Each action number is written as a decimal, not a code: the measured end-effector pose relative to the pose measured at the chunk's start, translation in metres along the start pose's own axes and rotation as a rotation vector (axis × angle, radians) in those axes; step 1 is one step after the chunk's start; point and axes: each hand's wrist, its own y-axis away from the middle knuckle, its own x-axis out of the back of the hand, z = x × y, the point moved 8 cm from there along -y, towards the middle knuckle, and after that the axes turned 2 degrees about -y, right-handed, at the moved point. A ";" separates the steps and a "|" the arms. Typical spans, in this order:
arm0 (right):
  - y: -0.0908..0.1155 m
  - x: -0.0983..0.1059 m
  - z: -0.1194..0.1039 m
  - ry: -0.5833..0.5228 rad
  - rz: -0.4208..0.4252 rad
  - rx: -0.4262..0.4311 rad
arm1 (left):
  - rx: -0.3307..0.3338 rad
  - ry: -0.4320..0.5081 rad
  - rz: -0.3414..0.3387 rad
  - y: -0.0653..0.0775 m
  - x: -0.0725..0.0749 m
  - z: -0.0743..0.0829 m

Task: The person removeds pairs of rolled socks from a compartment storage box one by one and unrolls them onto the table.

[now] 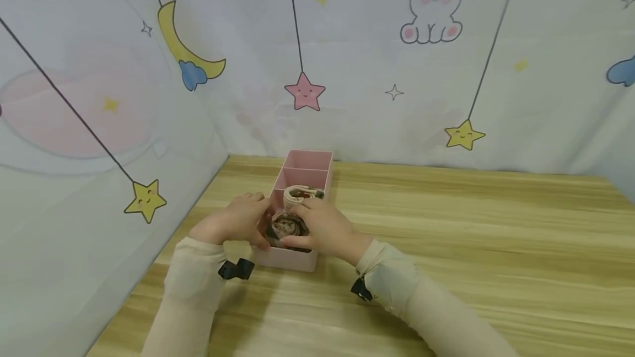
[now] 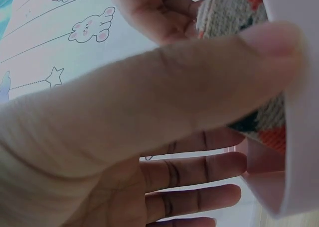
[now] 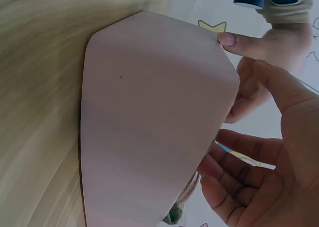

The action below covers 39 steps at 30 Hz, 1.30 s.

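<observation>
Our left thumb [image 2: 149, 97] looms closest, its tip at the wall of the pink box [image 1: 288, 259]; the other fingers of our left hand [image 1: 238, 219] stretch out straight. Our right hand [image 1: 329, 230] bends its fingers about the near fabric roll [image 1: 289, 226], though whether they pinch it we cannot tell. That roll sits inside the box's near end, coiled end up, with a second roll [image 1: 297, 194] toward the box's far end. We judge both soft, light and apt to unwind, best held round their outer sides. Our wrists angle in from either side of the box, palms facing inward.
</observation>
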 end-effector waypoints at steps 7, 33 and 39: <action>-0.005 -0.003 0.000 0.115 0.009 -0.059 | 0.001 0.003 -0.014 -0.001 0.002 0.004; -0.010 -0.009 0.001 0.022 -0.037 -0.127 | 0.024 0.027 -0.036 0.000 0.000 0.002; -0.011 -0.001 -0.001 0.001 0.007 -0.122 | 0.020 0.025 -0.033 0.001 -0.001 -0.001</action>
